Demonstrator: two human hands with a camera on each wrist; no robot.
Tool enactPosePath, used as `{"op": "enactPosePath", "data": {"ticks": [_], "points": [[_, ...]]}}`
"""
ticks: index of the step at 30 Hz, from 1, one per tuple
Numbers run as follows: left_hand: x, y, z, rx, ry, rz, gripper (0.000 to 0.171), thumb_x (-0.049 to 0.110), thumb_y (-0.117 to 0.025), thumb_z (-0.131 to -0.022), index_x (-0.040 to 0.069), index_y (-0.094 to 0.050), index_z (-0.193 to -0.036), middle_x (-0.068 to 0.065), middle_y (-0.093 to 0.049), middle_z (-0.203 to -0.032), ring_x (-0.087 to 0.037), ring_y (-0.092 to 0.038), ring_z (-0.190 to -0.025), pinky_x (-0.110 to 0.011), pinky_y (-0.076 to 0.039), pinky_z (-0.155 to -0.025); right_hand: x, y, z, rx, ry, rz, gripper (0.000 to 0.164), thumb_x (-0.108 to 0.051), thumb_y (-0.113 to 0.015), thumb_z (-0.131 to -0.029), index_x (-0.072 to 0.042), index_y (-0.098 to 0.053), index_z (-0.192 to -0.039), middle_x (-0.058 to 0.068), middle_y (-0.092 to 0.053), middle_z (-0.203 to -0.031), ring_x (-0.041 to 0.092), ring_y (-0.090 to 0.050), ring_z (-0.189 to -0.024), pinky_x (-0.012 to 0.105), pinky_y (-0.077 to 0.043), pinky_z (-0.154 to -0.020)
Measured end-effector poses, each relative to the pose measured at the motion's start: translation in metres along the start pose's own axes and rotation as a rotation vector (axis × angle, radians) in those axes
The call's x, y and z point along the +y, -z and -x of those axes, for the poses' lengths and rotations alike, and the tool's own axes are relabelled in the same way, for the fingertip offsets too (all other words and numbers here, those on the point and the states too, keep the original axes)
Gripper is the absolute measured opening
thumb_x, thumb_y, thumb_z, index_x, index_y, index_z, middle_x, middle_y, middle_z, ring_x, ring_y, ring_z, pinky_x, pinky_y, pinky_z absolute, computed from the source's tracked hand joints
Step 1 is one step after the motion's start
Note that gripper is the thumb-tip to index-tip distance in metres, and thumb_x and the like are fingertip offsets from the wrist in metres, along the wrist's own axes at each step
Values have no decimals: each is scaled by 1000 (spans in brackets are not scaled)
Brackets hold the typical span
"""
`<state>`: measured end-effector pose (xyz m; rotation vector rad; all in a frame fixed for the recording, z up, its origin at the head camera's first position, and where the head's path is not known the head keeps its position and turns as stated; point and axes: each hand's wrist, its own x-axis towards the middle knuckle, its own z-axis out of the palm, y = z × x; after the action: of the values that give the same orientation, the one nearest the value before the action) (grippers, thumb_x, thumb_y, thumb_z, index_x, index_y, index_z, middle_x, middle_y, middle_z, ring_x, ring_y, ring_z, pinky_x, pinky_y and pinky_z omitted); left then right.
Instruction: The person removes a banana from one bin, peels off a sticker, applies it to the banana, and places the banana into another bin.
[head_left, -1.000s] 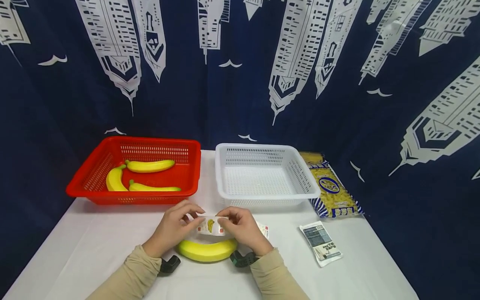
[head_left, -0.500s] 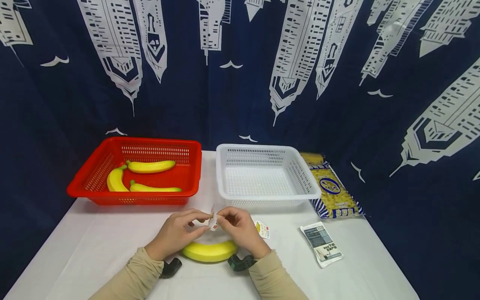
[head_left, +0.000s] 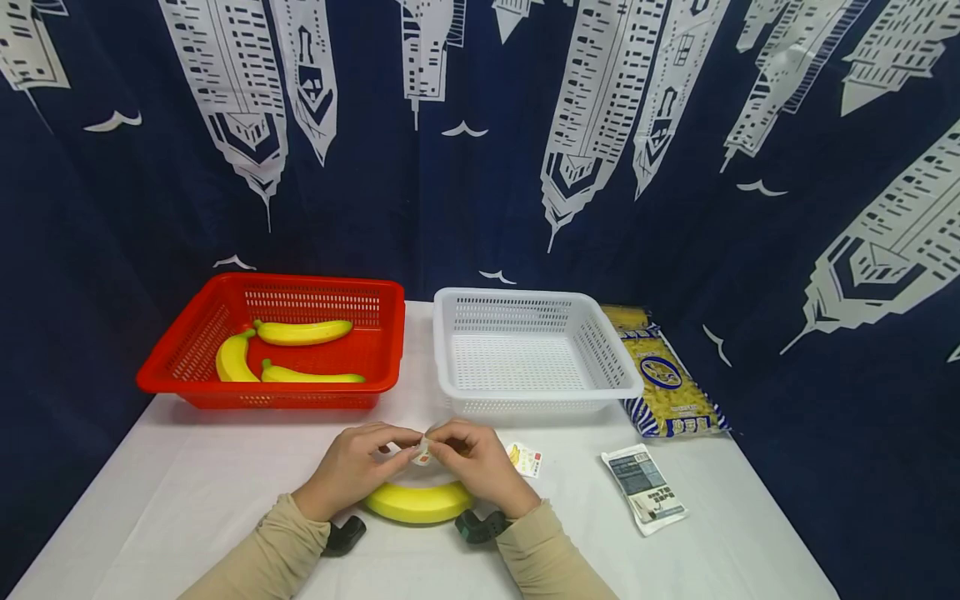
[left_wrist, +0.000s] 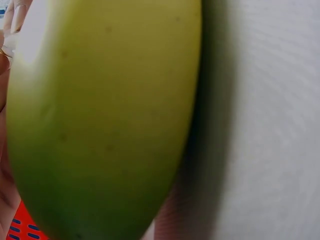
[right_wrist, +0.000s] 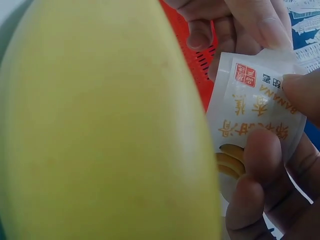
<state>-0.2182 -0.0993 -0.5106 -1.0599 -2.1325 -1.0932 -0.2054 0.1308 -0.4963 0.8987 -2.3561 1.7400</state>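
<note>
A small white sticker printed with bananas and the word BANANA is between my fingertips. My left hand pinches one edge of it; my right hand pinches the other. In the head view the fingers hide most of the sticker. Just below the hands a yellow banana lies on the white table. That banana fills much of the left wrist view and, up close, the left of the right wrist view. A second banana sticker lies flat beside my right hand.
At the back left stands a red basket with several bananas inside. To its right is a white basket. A yellow pasta-like bag and a small white packet lie on the right. A patterned navy curtain hangs behind.
The sticker has turned from facing the head camera to nearly edge-on, bending between the fingers. My left hand has shifted slightly right and lower. More of the second sticker shows.
</note>
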Motion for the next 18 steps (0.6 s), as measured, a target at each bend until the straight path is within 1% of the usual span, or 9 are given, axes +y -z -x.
{"op": "enactPosePath", "data": {"ticks": [4,6,10,14,17,18], "points": [[-1,0,-1,22,-17,-18,25,9,-85,-83,20,-80,-105,9,-78,-97,-2,-70,-80,-18,-55,-70,0,1,0,22,-5,72,12,-3,-71,-95,-7,-78,-103,8,-76,-100,4,-62,-83,21,-54,-72],[-1,0,-1,25,-16,-24,24,9,-85,-83,21,-80,-104,9,-78,-95,-1,-69,-79,-18,-55,-69,-1,0,0,24,-5,93,12,-1,-71,-95,-6,-78,-103,9,-75,-99,3,-60,-80,21,-53,-70],[0,0,0,19,-3,-36,24,7,-85,-82,21,-79,-101,10,-78,-93,-2,-69,-78,-20,-56,-68,-15,0,0,23,-3,109,11,2,-70,-94,-1,-78,-101,12,-75,-97,2,-58,-78,20,-52,-69],[0,0,1,20,-1,-62,22,8,-86,-81,20,-78,-97,10,-77,-91,-3,-69,-77,-21,-56,-67,-27,1,0,28,2,118,11,2,-70,-94,0,-77,-102,14,-75,-95,1,-56,-77,22,-52,-68],[-1,-1,0,24,-6,-82,11,13,-82,-86,17,-76,-94,11,-77,-89,-4,-69,-75,-22,-57,-67,-26,2,0,37,-16,152,11,1,-70,-95,0,-78,-102,13,-75,-96,3,-56,-76,24,-52,-67],[-2,0,0,27,-5,-86,6,15,-80,-89,17,-76,-94,11,-76,-88,-4,-69,-74,-22,-57,-67,-22,3,0,42,-21,166,11,0,-70,-95,-2,-78,-102,10,-76,-96,3,-57,-75,23,-52,-67]]}}
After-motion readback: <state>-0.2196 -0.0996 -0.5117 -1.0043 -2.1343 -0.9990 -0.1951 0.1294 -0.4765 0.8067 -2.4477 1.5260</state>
